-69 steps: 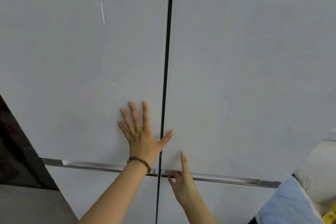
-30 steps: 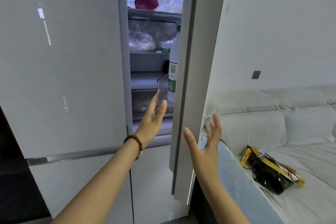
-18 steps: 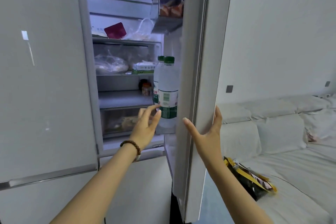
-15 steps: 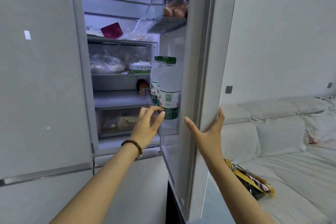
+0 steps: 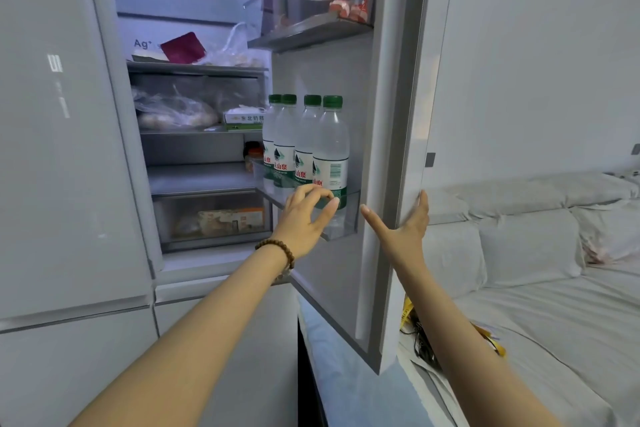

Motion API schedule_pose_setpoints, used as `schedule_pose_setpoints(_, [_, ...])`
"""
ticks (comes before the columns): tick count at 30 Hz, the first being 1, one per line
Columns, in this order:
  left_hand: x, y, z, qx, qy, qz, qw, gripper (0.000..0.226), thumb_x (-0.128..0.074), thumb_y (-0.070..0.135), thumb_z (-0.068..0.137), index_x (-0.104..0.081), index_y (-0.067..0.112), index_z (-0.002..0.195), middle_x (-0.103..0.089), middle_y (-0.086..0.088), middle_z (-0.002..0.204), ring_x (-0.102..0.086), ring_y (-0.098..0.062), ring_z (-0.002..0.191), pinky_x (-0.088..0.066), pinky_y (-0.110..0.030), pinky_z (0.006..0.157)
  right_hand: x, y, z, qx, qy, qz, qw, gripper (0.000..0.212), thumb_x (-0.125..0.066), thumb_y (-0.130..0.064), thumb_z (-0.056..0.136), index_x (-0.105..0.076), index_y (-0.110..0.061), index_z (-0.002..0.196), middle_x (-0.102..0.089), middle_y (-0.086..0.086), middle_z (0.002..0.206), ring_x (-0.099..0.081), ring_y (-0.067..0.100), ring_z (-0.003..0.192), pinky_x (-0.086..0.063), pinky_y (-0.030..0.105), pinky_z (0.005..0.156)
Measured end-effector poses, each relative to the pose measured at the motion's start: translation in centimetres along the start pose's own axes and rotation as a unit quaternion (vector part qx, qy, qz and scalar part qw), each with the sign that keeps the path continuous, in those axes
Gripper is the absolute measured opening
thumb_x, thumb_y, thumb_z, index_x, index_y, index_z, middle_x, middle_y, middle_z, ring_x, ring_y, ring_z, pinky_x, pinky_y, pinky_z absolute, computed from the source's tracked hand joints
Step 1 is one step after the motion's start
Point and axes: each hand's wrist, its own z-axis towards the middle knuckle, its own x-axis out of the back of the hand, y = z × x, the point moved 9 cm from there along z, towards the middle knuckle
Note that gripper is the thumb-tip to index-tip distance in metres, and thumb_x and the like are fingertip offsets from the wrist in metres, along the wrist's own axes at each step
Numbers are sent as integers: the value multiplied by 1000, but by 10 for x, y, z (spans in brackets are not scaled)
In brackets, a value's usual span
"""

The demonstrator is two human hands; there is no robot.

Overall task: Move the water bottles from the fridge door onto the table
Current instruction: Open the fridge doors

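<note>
Several clear water bottles (image 5: 330,142) with green caps and green labels stand in a row in the lower bin (image 5: 341,225) of the open right fridge door (image 5: 398,80). My left hand (image 5: 304,215), with a bead bracelet on the wrist, is at the bin's front. Its fingers and thumb curl in front of the nearest bottle's base without closing on it. My right hand (image 5: 403,229) rests flat against the door's outer edge, thumb spread and fingers behind the edge.
Fridge shelves (image 5: 197,132) hold bagged food and boxes. An upper door bin (image 5: 311,21) carries packets. The left fridge door (image 5: 52,114) is closed. A white sofa (image 5: 536,253) lies to the right, with a black and yellow bag (image 5: 415,340) on it.
The right fridge door has swung open from fully closed. My left hand has reached in to the bottles in the door bin. My right hand has moved onto the door's edge.
</note>
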Motion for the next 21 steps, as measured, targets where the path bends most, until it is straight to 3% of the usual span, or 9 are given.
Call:
schedule_pose_setpoints(6, [-2, 1, -4, -6, -5, 9, 1000, 43, -32, 48, 93, -42, 31, 131, -28, 2, 149, -14, -18, 139, -19, -45, 111, 10, -14, -9, 32, 14, 21, 999, 105, -71, -53, 71, -4, -29, 148, -6, -6, 157, -9, 14, 145, -16, 43, 118])
schedule_pose_setpoints(11, [54, -48, -33, 14, 96, 49, 994, 51, -32, 47, 93, -31, 30, 140, -27, 2, 151, -19, -16, 139, -19, -40, 113, -26, -79, -37, 183, -3, 35, 982, 87, -66, -45, 79, -17, -25, 147, -18, -9, 152, -16, 4, 142, -16, 22, 114])
schedule_pose_setpoints(15, [115, -127, -65, 94, 156, 87, 979, 53, -31, 46, 94, -27, 28, 143, -24, 1, 153, -18, -19, 141, -20, -40, 114, -92, -114, -60, 245, -63, 21, 967, 78, -65, -41, 82, -22, -25, 146, -18, -9, 155, -13, 6, 144, -16, 27, 118])
schedule_pose_setpoints(18, [164, -188, -92, 142, 188, 134, 963, 55, -31, 46, 94, -22, 26, 144, -21, -1, 154, -19, -21, 141, -19, -40, 115, -164, -110, -78, 219, -152, 57, 962, 70, -62, -39, 85, -25, -31, 144, -22, -11, 154, -18, 1, 141, -18, 15, 114])
schedule_pose_setpoints(21, [210, -252, -117, 194, 193, 189, 943, 57, -31, 43, 95, -16, 23, 146, -12, -3, 156, -14, -25, 142, -14, -40, 116, -251, -70, -93, 114, -241, 76, 961, 67, -59, -40, 86, -26, -32, 144, -24, -16, 150, -22, -1, 137, -21, 23, 113])
